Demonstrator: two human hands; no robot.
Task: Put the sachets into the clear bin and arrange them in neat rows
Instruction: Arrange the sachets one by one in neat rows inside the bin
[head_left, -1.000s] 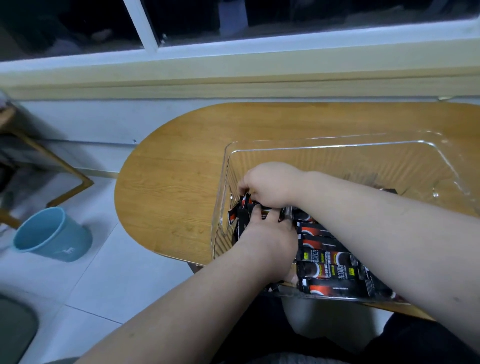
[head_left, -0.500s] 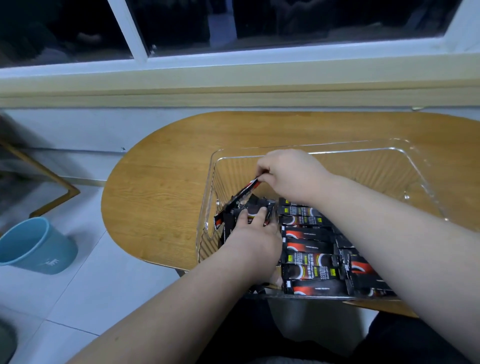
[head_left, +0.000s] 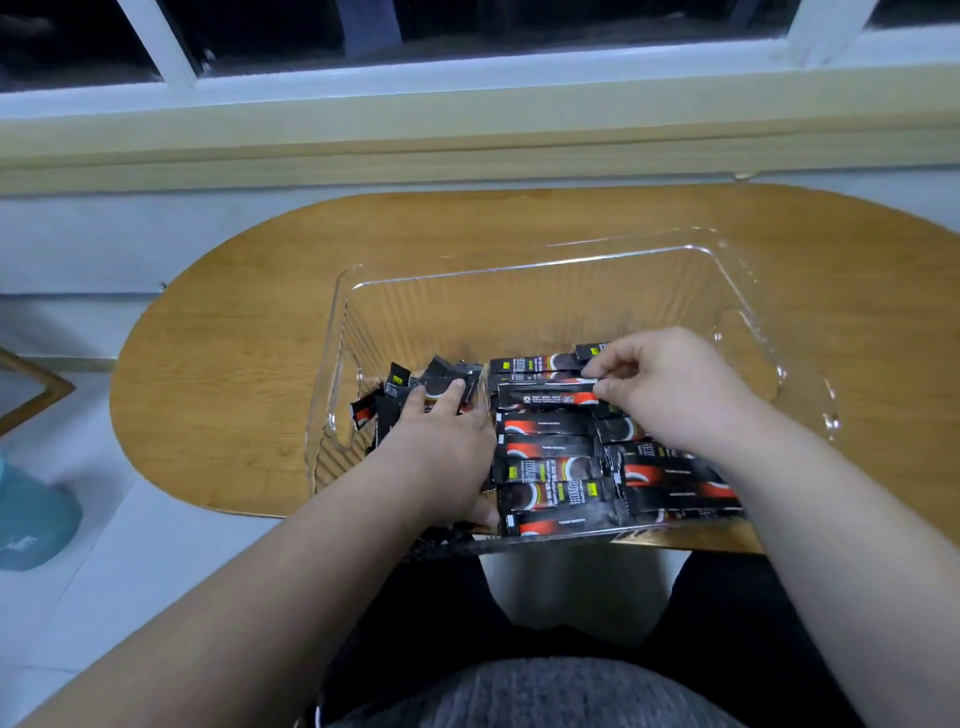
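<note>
A clear ribbed bin (head_left: 524, 306) stands on the wooden table. Inside it, several black and red sachets lie flat in a row (head_left: 550, 473) down the middle, with more to their right (head_left: 675, 480). A loose heap of sachets (head_left: 410, 387) leans at the bin's left end. My left hand (head_left: 441, 447) rests palm down on that heap, fingers pressing it. My right hand (head_left: 670, 384) pinches the right end of one sachet (head_left: 545, 397), which lies level at the far end of the middle row.
The oval wooden table (head_left: 234, 364) ends close to my lap. A window sill and wall run behind it. A blue bucket (head_left: 31, 519) stands on the tiled floor at the left. The bin's far half holds no sachets.
My right hand has carried one sachet from the left heap over to the far end of the middle row and turned it level. The left hand stays on the heap.
</note>
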